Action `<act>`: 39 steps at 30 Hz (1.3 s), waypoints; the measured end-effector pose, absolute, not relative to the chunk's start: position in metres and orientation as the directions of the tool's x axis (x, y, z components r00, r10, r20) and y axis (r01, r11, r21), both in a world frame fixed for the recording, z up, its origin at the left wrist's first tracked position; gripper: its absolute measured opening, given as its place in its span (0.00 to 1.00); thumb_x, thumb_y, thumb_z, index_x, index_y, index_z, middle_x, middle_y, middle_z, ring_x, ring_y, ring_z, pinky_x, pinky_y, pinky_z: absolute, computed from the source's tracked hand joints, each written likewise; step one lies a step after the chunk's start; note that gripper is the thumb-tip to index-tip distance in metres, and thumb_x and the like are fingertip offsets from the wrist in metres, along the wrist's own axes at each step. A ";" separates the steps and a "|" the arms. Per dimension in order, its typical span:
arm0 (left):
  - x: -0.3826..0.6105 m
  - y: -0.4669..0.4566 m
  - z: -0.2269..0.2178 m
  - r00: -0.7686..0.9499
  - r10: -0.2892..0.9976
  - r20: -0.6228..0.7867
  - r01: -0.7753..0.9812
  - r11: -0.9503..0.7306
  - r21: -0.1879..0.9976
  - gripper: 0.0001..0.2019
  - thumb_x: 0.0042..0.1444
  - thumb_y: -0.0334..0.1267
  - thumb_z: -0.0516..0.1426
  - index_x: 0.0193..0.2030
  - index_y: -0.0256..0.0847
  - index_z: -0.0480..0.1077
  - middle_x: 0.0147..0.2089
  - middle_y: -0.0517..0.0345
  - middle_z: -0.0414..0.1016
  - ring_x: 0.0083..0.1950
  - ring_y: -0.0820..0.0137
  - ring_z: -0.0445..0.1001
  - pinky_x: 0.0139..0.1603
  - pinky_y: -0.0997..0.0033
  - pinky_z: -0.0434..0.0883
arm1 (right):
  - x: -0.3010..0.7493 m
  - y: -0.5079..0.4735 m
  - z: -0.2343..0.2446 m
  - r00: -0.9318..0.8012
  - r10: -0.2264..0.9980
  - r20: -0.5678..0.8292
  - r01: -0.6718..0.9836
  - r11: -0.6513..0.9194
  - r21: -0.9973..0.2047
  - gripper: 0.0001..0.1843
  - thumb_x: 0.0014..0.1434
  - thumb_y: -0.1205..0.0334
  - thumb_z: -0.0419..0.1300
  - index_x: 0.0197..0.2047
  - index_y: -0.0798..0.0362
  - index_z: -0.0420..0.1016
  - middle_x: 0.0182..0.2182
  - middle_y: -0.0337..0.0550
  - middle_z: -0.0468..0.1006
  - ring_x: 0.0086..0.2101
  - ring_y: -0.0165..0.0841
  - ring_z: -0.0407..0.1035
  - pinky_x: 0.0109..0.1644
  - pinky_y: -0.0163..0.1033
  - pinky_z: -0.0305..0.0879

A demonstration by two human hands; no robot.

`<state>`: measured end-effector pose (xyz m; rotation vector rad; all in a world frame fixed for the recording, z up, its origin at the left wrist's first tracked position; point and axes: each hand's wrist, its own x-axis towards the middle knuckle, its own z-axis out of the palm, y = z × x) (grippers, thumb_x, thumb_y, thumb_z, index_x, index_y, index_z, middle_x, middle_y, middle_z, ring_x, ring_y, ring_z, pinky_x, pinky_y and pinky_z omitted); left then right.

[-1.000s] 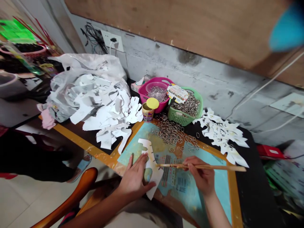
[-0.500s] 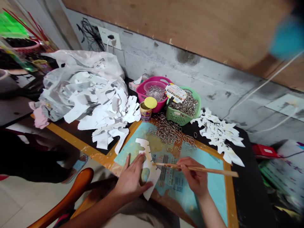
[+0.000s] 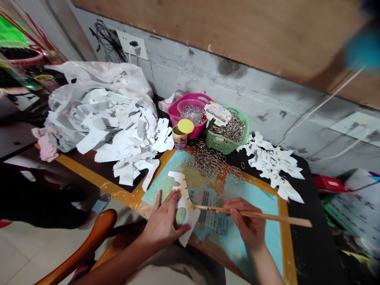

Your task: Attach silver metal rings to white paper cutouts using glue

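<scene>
My left hand (image 3: 163,222) lies open on a white cut-out piece (image 3: 192,218) with small slits along its edge, pressing it against the blue sheet. Some of the piece is hidden under the fingers. In my right hand (image 3: 247,223) is a long wooden brush (image 3: 279,217), gripped between thumb and fingers, its tip touching the piece's right edge. Beyond both hands, many small oval metal rings (image 3: 208,162) are scattered over the sheet. A small can (image 3: 179,141) stands behind, with a yellow lid (image 3: 185,126) at its top.
White cut-outs (image 3: 118,142) spill from a plastic bag (image 3: 97,71) at left. A pink basket (image 3: 172,114) and green basket (image 3: 221,145) hold metal pieces by the wall. More cut-outs (image 3: 273,162) with rings lie right. A wooden chair arm (image 3: 101,229) and someone's foot (image 3: 101,206) are at lower left.
My right hand and the brush have shifted slightly to the right, with the tip still at the piece's edge. My left hand stays on the piece. The view has tilted slightly.
</scene>
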<state>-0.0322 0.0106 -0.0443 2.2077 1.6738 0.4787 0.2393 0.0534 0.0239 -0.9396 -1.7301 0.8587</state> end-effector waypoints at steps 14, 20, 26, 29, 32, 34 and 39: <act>-0.033 0.010 -0.043 0.252 0.965 0.074 0.833 -0.255 0.491 0.50 0.51 0.48 0.67 0.73 0.37 0.43 0.71 0.31 0.60 0.71 0.42 0.61 0.73 0.28 0.41 | 0.268 0.059 0.038 0.092 0.888 0.451 0.301 0.407 -0.862 0.11 0.63 0.66 0.62 0.29 0.52 0.80 0.27 0.42 0.78 0.26 0.34 0.74 0.25 0.37 0.70; -0.036 0.009 -0.053 0.270 0.955 0.122 0.810 -0.294 0.508 0.56 0.45 0.50 0.69 0.73 0.39 0.41 0.72 0.29 0.58 0.72 0.40 0.60 0.72 0.24 0.42 | 0.219 0.124 0.101 0.177 0.765 0.619 0.212 0.584 -0.783 0.07 0.63 0.64 0.64 0.43 0.51 0.82 0.32 0.43 0.81 0.26 0.33 0.76 0.30 0.40 0.76; -0.041 0.007 -0.067 0.244 0.942 0.229 0.799 -0.329 0.503 0.54 0.43 0.57 0.69 0.71 0.39 0.50 0.72 0.28 0.56 0.73 0.33 0.54 0.68 0.24 0.56 | 0.132 0.202 0.135 -0.162 0.699 0.696 0.285 0.709 -0.645 0.08 0.66 0.60 0.61 0.36 0.52 0.80 0.30 0.42 0.80 0.30 0.33 0.75 0.33 0.37 0.73; -0.043 0.008 -0.067 0.232 0.943 0.238 0.793 -0.325 0.515 0.49 0.47 0.52 0.68 0.72 0.41 0.50 0.71 0.30 0.58 0.71 0.34 0.57 0.66 0.27 0.62 | 0.100 0.225 0.128 -0.321 0.603 0.731 0.341 0.793 -0.504 0.11 0.67 0.60 0.58 0.33 0.50 0.78 0.32 0.43 0.81 0.33 0.35 0.76 0.36 0.38 0.73; -0.047 0.013 -0.060 0.252 0.924 0.288 0.771 -0.372 0.517 0.45 0.52 0.48 0.65 0.72 0.42 0.47 0.70 0.31 0.62 0.70 0.39 0.62 0.65 0.32 0.67 | 0.078 0.242 0.113 -0.439 0.545 0.715 0.377 0.833 -0.404 0.14 0.67 0.60 0.57 0.30 0.50 0.75 0.33 0.45 0.82 0.35 0.37 0.76 0.40 0.40 0.73; -0.051 0.018 -0.052 0.259 0.911 0.320 0.762 -0.396 0.512 0.41 0.56 0.43 0.62 0.72 0.43 0.46 0.68 0.33 0.65 0.68 0.42 0.66 0.65 0.36 0.69 | 0.070 0.249 0.103 -0.482 0.533 0.695 0.395 0.841 -0.370 0.14 0.67 0.60 0.57 0.29 0.50 0.75 0.31 0.45 0.81 0.33 0.37 0.76 0.39 0.40 0.72; -0.067 0.045 -0.032 0.179 0.924 0.339 0.775 -0.344 0.529 0.28 0.63 0.36 0.57 0.68 0.45 0.55 0.64 0.39 0.70 0.63 0.50 0.72 0.60 0.48 0.74 | 0.083 0.238 0.101 -0.337 0.573 0.747 0.425 0.801 -0.423 0.12 0.67 0.60 0.57 0.33 0.50 0.77 0.32 0.45 0.82 0.33 0.36 0.76 0.38 0.40 0.73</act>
